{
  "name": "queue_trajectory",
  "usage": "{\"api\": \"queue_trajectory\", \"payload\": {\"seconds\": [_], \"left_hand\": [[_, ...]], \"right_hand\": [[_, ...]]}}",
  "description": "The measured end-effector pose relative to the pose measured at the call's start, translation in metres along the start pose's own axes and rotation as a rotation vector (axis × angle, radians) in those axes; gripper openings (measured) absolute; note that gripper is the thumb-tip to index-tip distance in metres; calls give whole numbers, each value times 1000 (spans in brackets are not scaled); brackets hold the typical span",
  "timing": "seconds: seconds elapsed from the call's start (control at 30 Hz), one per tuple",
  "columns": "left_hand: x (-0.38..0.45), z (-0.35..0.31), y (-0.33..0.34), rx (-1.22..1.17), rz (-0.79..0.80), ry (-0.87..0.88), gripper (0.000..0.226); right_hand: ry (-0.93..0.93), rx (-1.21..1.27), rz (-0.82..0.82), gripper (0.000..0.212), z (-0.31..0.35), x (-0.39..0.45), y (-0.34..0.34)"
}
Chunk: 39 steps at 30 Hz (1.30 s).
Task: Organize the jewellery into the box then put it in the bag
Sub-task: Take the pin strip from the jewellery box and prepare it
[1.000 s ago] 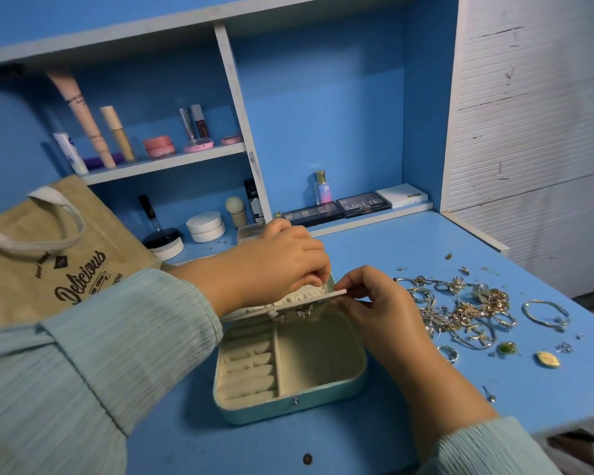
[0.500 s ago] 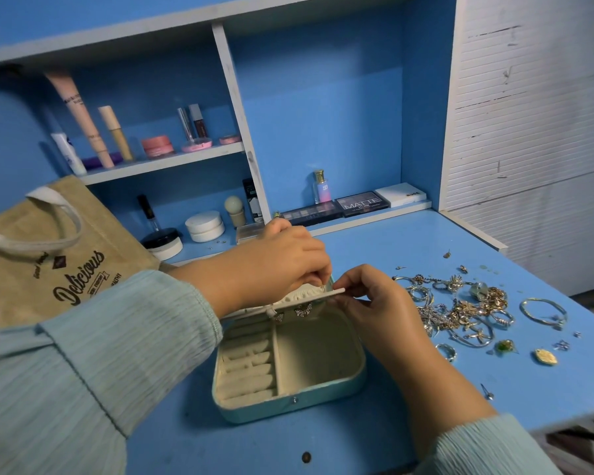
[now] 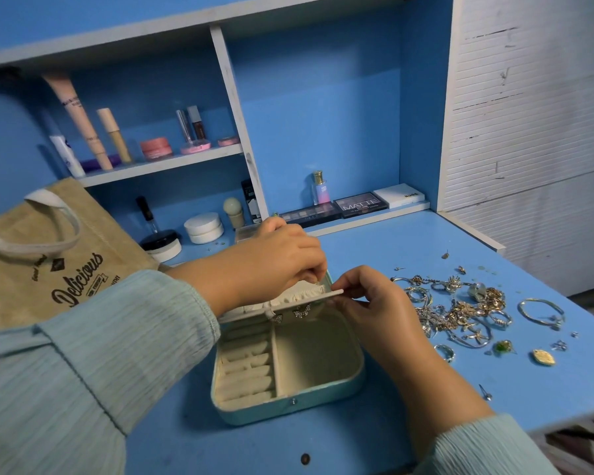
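Blue desk (image 3: 374, 248) holds my open jewellery box (image 3: 288, 402), its ring rolls and big compartment bare. My left hand (image 3: 275, 265) and right hand (image 3: 374, 303) both pinch its earring panel (image 3: 299, 296), two earrings (image 3: 300, 311) hanging below. Loose jewellery (image 3: 460, 310) lies right, burlap bag (image 3: 42, 255) left.

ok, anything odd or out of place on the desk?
Mostly the jewellery pile: tangled together on the blue desk right of the open jewellery box, with small loose pieces scattered around it, including an earring stud near the front edge. Nothing looks broken or spilled.
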<state>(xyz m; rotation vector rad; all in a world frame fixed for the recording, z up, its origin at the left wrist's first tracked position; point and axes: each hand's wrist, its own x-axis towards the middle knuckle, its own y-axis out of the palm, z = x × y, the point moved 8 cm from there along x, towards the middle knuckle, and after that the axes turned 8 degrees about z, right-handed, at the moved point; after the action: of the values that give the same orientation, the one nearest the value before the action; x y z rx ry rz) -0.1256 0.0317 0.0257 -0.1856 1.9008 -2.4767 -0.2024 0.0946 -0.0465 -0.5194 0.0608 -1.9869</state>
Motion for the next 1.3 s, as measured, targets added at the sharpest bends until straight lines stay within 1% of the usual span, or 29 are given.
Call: {"api": "queue_trajectory", "payload": {"seconds": [0.07, 0.2, 0.43, 0.63, 0.77, 0.87, 0.97, 1.1, 1.3], "left_hand": [[0, 0, 0, 0, 0, -2, 13], [1, -1, 7, -3, 60, -14, 12], [2, 0, 9, -18, 117, -51, 15], [0, -3, 5, -18, 18, -6, 15], [1, -5, 8, -33, 60, -6, 13], [0, -4, 3, -33, 9, 3, 14], [1, 0, 6, -54, 65, -30, 13], [0, -3, 3, -40, -13, -7, 14], [0, -3, 5, -58, 10, -1, 12]], "right_hand": [[1, 6, 0, 26, 0, 0, 0], [-1, 12, 4, 28, 2, 0, 0], [-7, 6, 5, 28, 1, 0, 0], [-18, 1, 4, 28, 2, 0, 0], [-17, 3, 1, 28, 0, 0, 0], [-10, 14, 2, 27, 0, 0, 0], [-2, 29, 6, 27, -1, 0, 1], [-4, 31, -5, 30, 0, 0, 0], [-7, 28, 2, 29, 1, 0, 0]]}}
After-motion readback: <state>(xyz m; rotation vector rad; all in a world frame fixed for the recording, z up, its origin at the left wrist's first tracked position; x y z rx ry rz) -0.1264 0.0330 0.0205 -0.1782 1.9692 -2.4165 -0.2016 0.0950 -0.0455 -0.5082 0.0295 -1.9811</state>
